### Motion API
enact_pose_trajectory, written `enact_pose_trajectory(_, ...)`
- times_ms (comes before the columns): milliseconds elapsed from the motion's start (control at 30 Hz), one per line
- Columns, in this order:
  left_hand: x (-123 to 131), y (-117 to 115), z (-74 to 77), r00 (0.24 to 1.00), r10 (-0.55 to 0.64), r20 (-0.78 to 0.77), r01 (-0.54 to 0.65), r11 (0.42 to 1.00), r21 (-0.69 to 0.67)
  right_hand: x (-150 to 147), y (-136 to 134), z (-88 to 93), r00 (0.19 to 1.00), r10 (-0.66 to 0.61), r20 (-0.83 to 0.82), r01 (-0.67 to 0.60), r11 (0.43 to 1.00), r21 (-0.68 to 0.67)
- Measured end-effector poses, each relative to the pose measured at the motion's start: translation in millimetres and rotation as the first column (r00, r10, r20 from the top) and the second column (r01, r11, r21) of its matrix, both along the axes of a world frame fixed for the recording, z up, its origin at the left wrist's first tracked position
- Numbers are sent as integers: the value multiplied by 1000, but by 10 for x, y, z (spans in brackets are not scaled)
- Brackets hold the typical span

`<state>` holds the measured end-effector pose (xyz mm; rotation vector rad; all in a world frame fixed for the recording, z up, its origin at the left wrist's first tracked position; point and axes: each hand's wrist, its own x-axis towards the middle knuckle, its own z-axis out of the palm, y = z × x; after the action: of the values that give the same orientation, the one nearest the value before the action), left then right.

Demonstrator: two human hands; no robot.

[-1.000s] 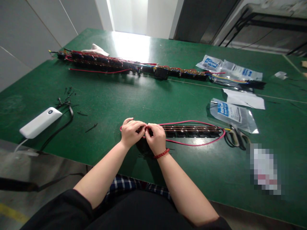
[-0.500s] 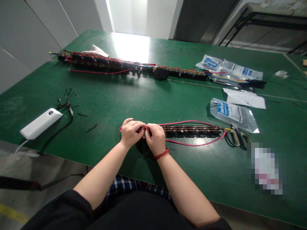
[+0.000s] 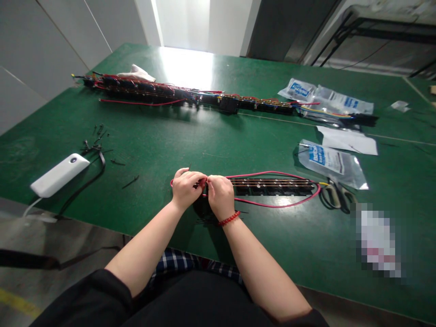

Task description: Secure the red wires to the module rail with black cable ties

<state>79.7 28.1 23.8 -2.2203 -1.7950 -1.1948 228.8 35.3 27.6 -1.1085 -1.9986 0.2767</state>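
Observation:
My left hand (image 3: 188,187) and my right hand (image 3: 221,195) meet at the left part of a black strip with thin copper-coloured wires (image 3: 272,185). Both are closed in a pinch, fingertips almost touching, on a red wire (image 3: 269,172); a bit of red shows between them. Anything smaller in the fingers is hidden. The wire loops around the strip's right end and pokes out left of my left hand. A thin black tip rises just above my left hand. Under my hands lies a dark part (image 3: 202,210), mostly covered.
A long black wired assembly (image 3: 143,88) lies across the green table (image 3: 163,136). Scissors (image 3: 335,195), plastic bags (image 3: 327,159) and white paper (image 3: 347,140) are at right. At left are a white device (image 3: 59,175) and loose black cable ties (image 3: 131,181).
My right hand's fingers have shifted slightly at the pinch. A thin black tip now shows above my left hand. The strip and wire loop look unmoved.

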Motion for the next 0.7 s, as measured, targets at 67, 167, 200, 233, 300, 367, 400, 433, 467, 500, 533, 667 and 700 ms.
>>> enact_pose_trajectory(67,3,2,-3,1000,7,-2,-7,1000,3,-2,1,-5,1000,-6,8,6,1000,4)
enact_pose_trajectory(167,8,4,-2,1000,22,-15,-22,999,-28,-3,-4,-15,999,-18,37,17,1000,10)
enact_pose_trajectory(200,10,4,-1,1000,24,-19,-25,999,-39,-2,-7,-18,999,-22,49,21,1000,10)
enact_pose_trajectory(233,12,4,1,1000,24,-20,-25,999,-46,-1,-10,-20,998,-25,59,24,1000,8)
enact_pose_trajectory(300,15,4,4,999,25,-20,-26,998,-51,0,-14,-21,997,-24,71,24,1000,0)
enact_pose_trajectory(367,17,2,9,999,27,-22,-29,998,-57,0,-14,-21,997,-24,71,24,1000,-2)
enact_pose_trajectory(400,17,0,13,999,27,-26,-29,998,-62,1,-12,-20,997,-24,69,24,1000,1)
enact_pose_trajectory(433,17,-3,18,999,24,-32,-26,997,-70,1,-11,-19,998,-23,65,23,1000,8)
enact_pose_trajectory(467,17,-7,23,999,16,-39,-19,997,-78,1,-9,-19,998,-22,60,21,1000,17)
enact_pose_trajectory(500,17,-11,29,999,5,-45,-9,996,-88,1,-8,-19,998,-21,56,20,999,26)
enact_pose_trajectory(533,16,-16,35,999,-7,-50,2,995,-98,0,-7,-20,998,-21,54,19,999,32)
enact_pose_trajectory(667,18,-24,49,999,-14,-43,8,992,-122,-4,-9,-29,997,-42,72,41,999,17)
enact_pose_trajectory(700,18,-23,47,999,-9,-39,5,993,-122,-5,-9,-31,996,-47,79,47,999,10)
